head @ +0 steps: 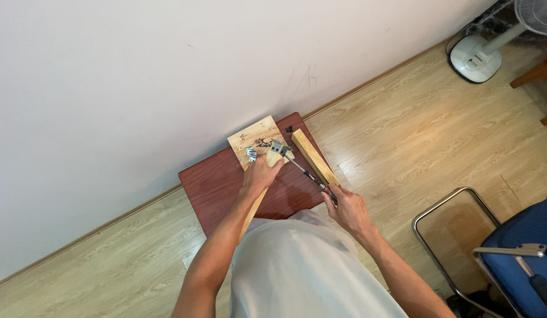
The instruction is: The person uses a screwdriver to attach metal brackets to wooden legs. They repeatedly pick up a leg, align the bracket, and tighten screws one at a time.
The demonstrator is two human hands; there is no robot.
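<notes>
Pressing down at the centre of the frame, the left hand (263, 174) closes on a pale wooden strip (272, 159) to pin it on the reddish-brown wooden desk (217, 185), seemingly so it cannot shift, while the right hand (347, 209) grips the dark handle of a slim metal hand tool (303, 169) angled at a small silver bracket (277, 147). Just above lie a light square plywood board (254, 136) and a long pale wood batten (314, 158), which crowds the tool's path; a white floor fan (479, 56) sits upper right, a blue metal-framed chair (515, 241) lower right.

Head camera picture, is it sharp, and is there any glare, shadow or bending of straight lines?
Head view: even, soft light with no hard shadows; mild sheen on the red table; the wall-floor line bows, wide-angle distortion; left hand and right hand fairly sharp, but the small metal bracket is too tiny for detail.
</notes>
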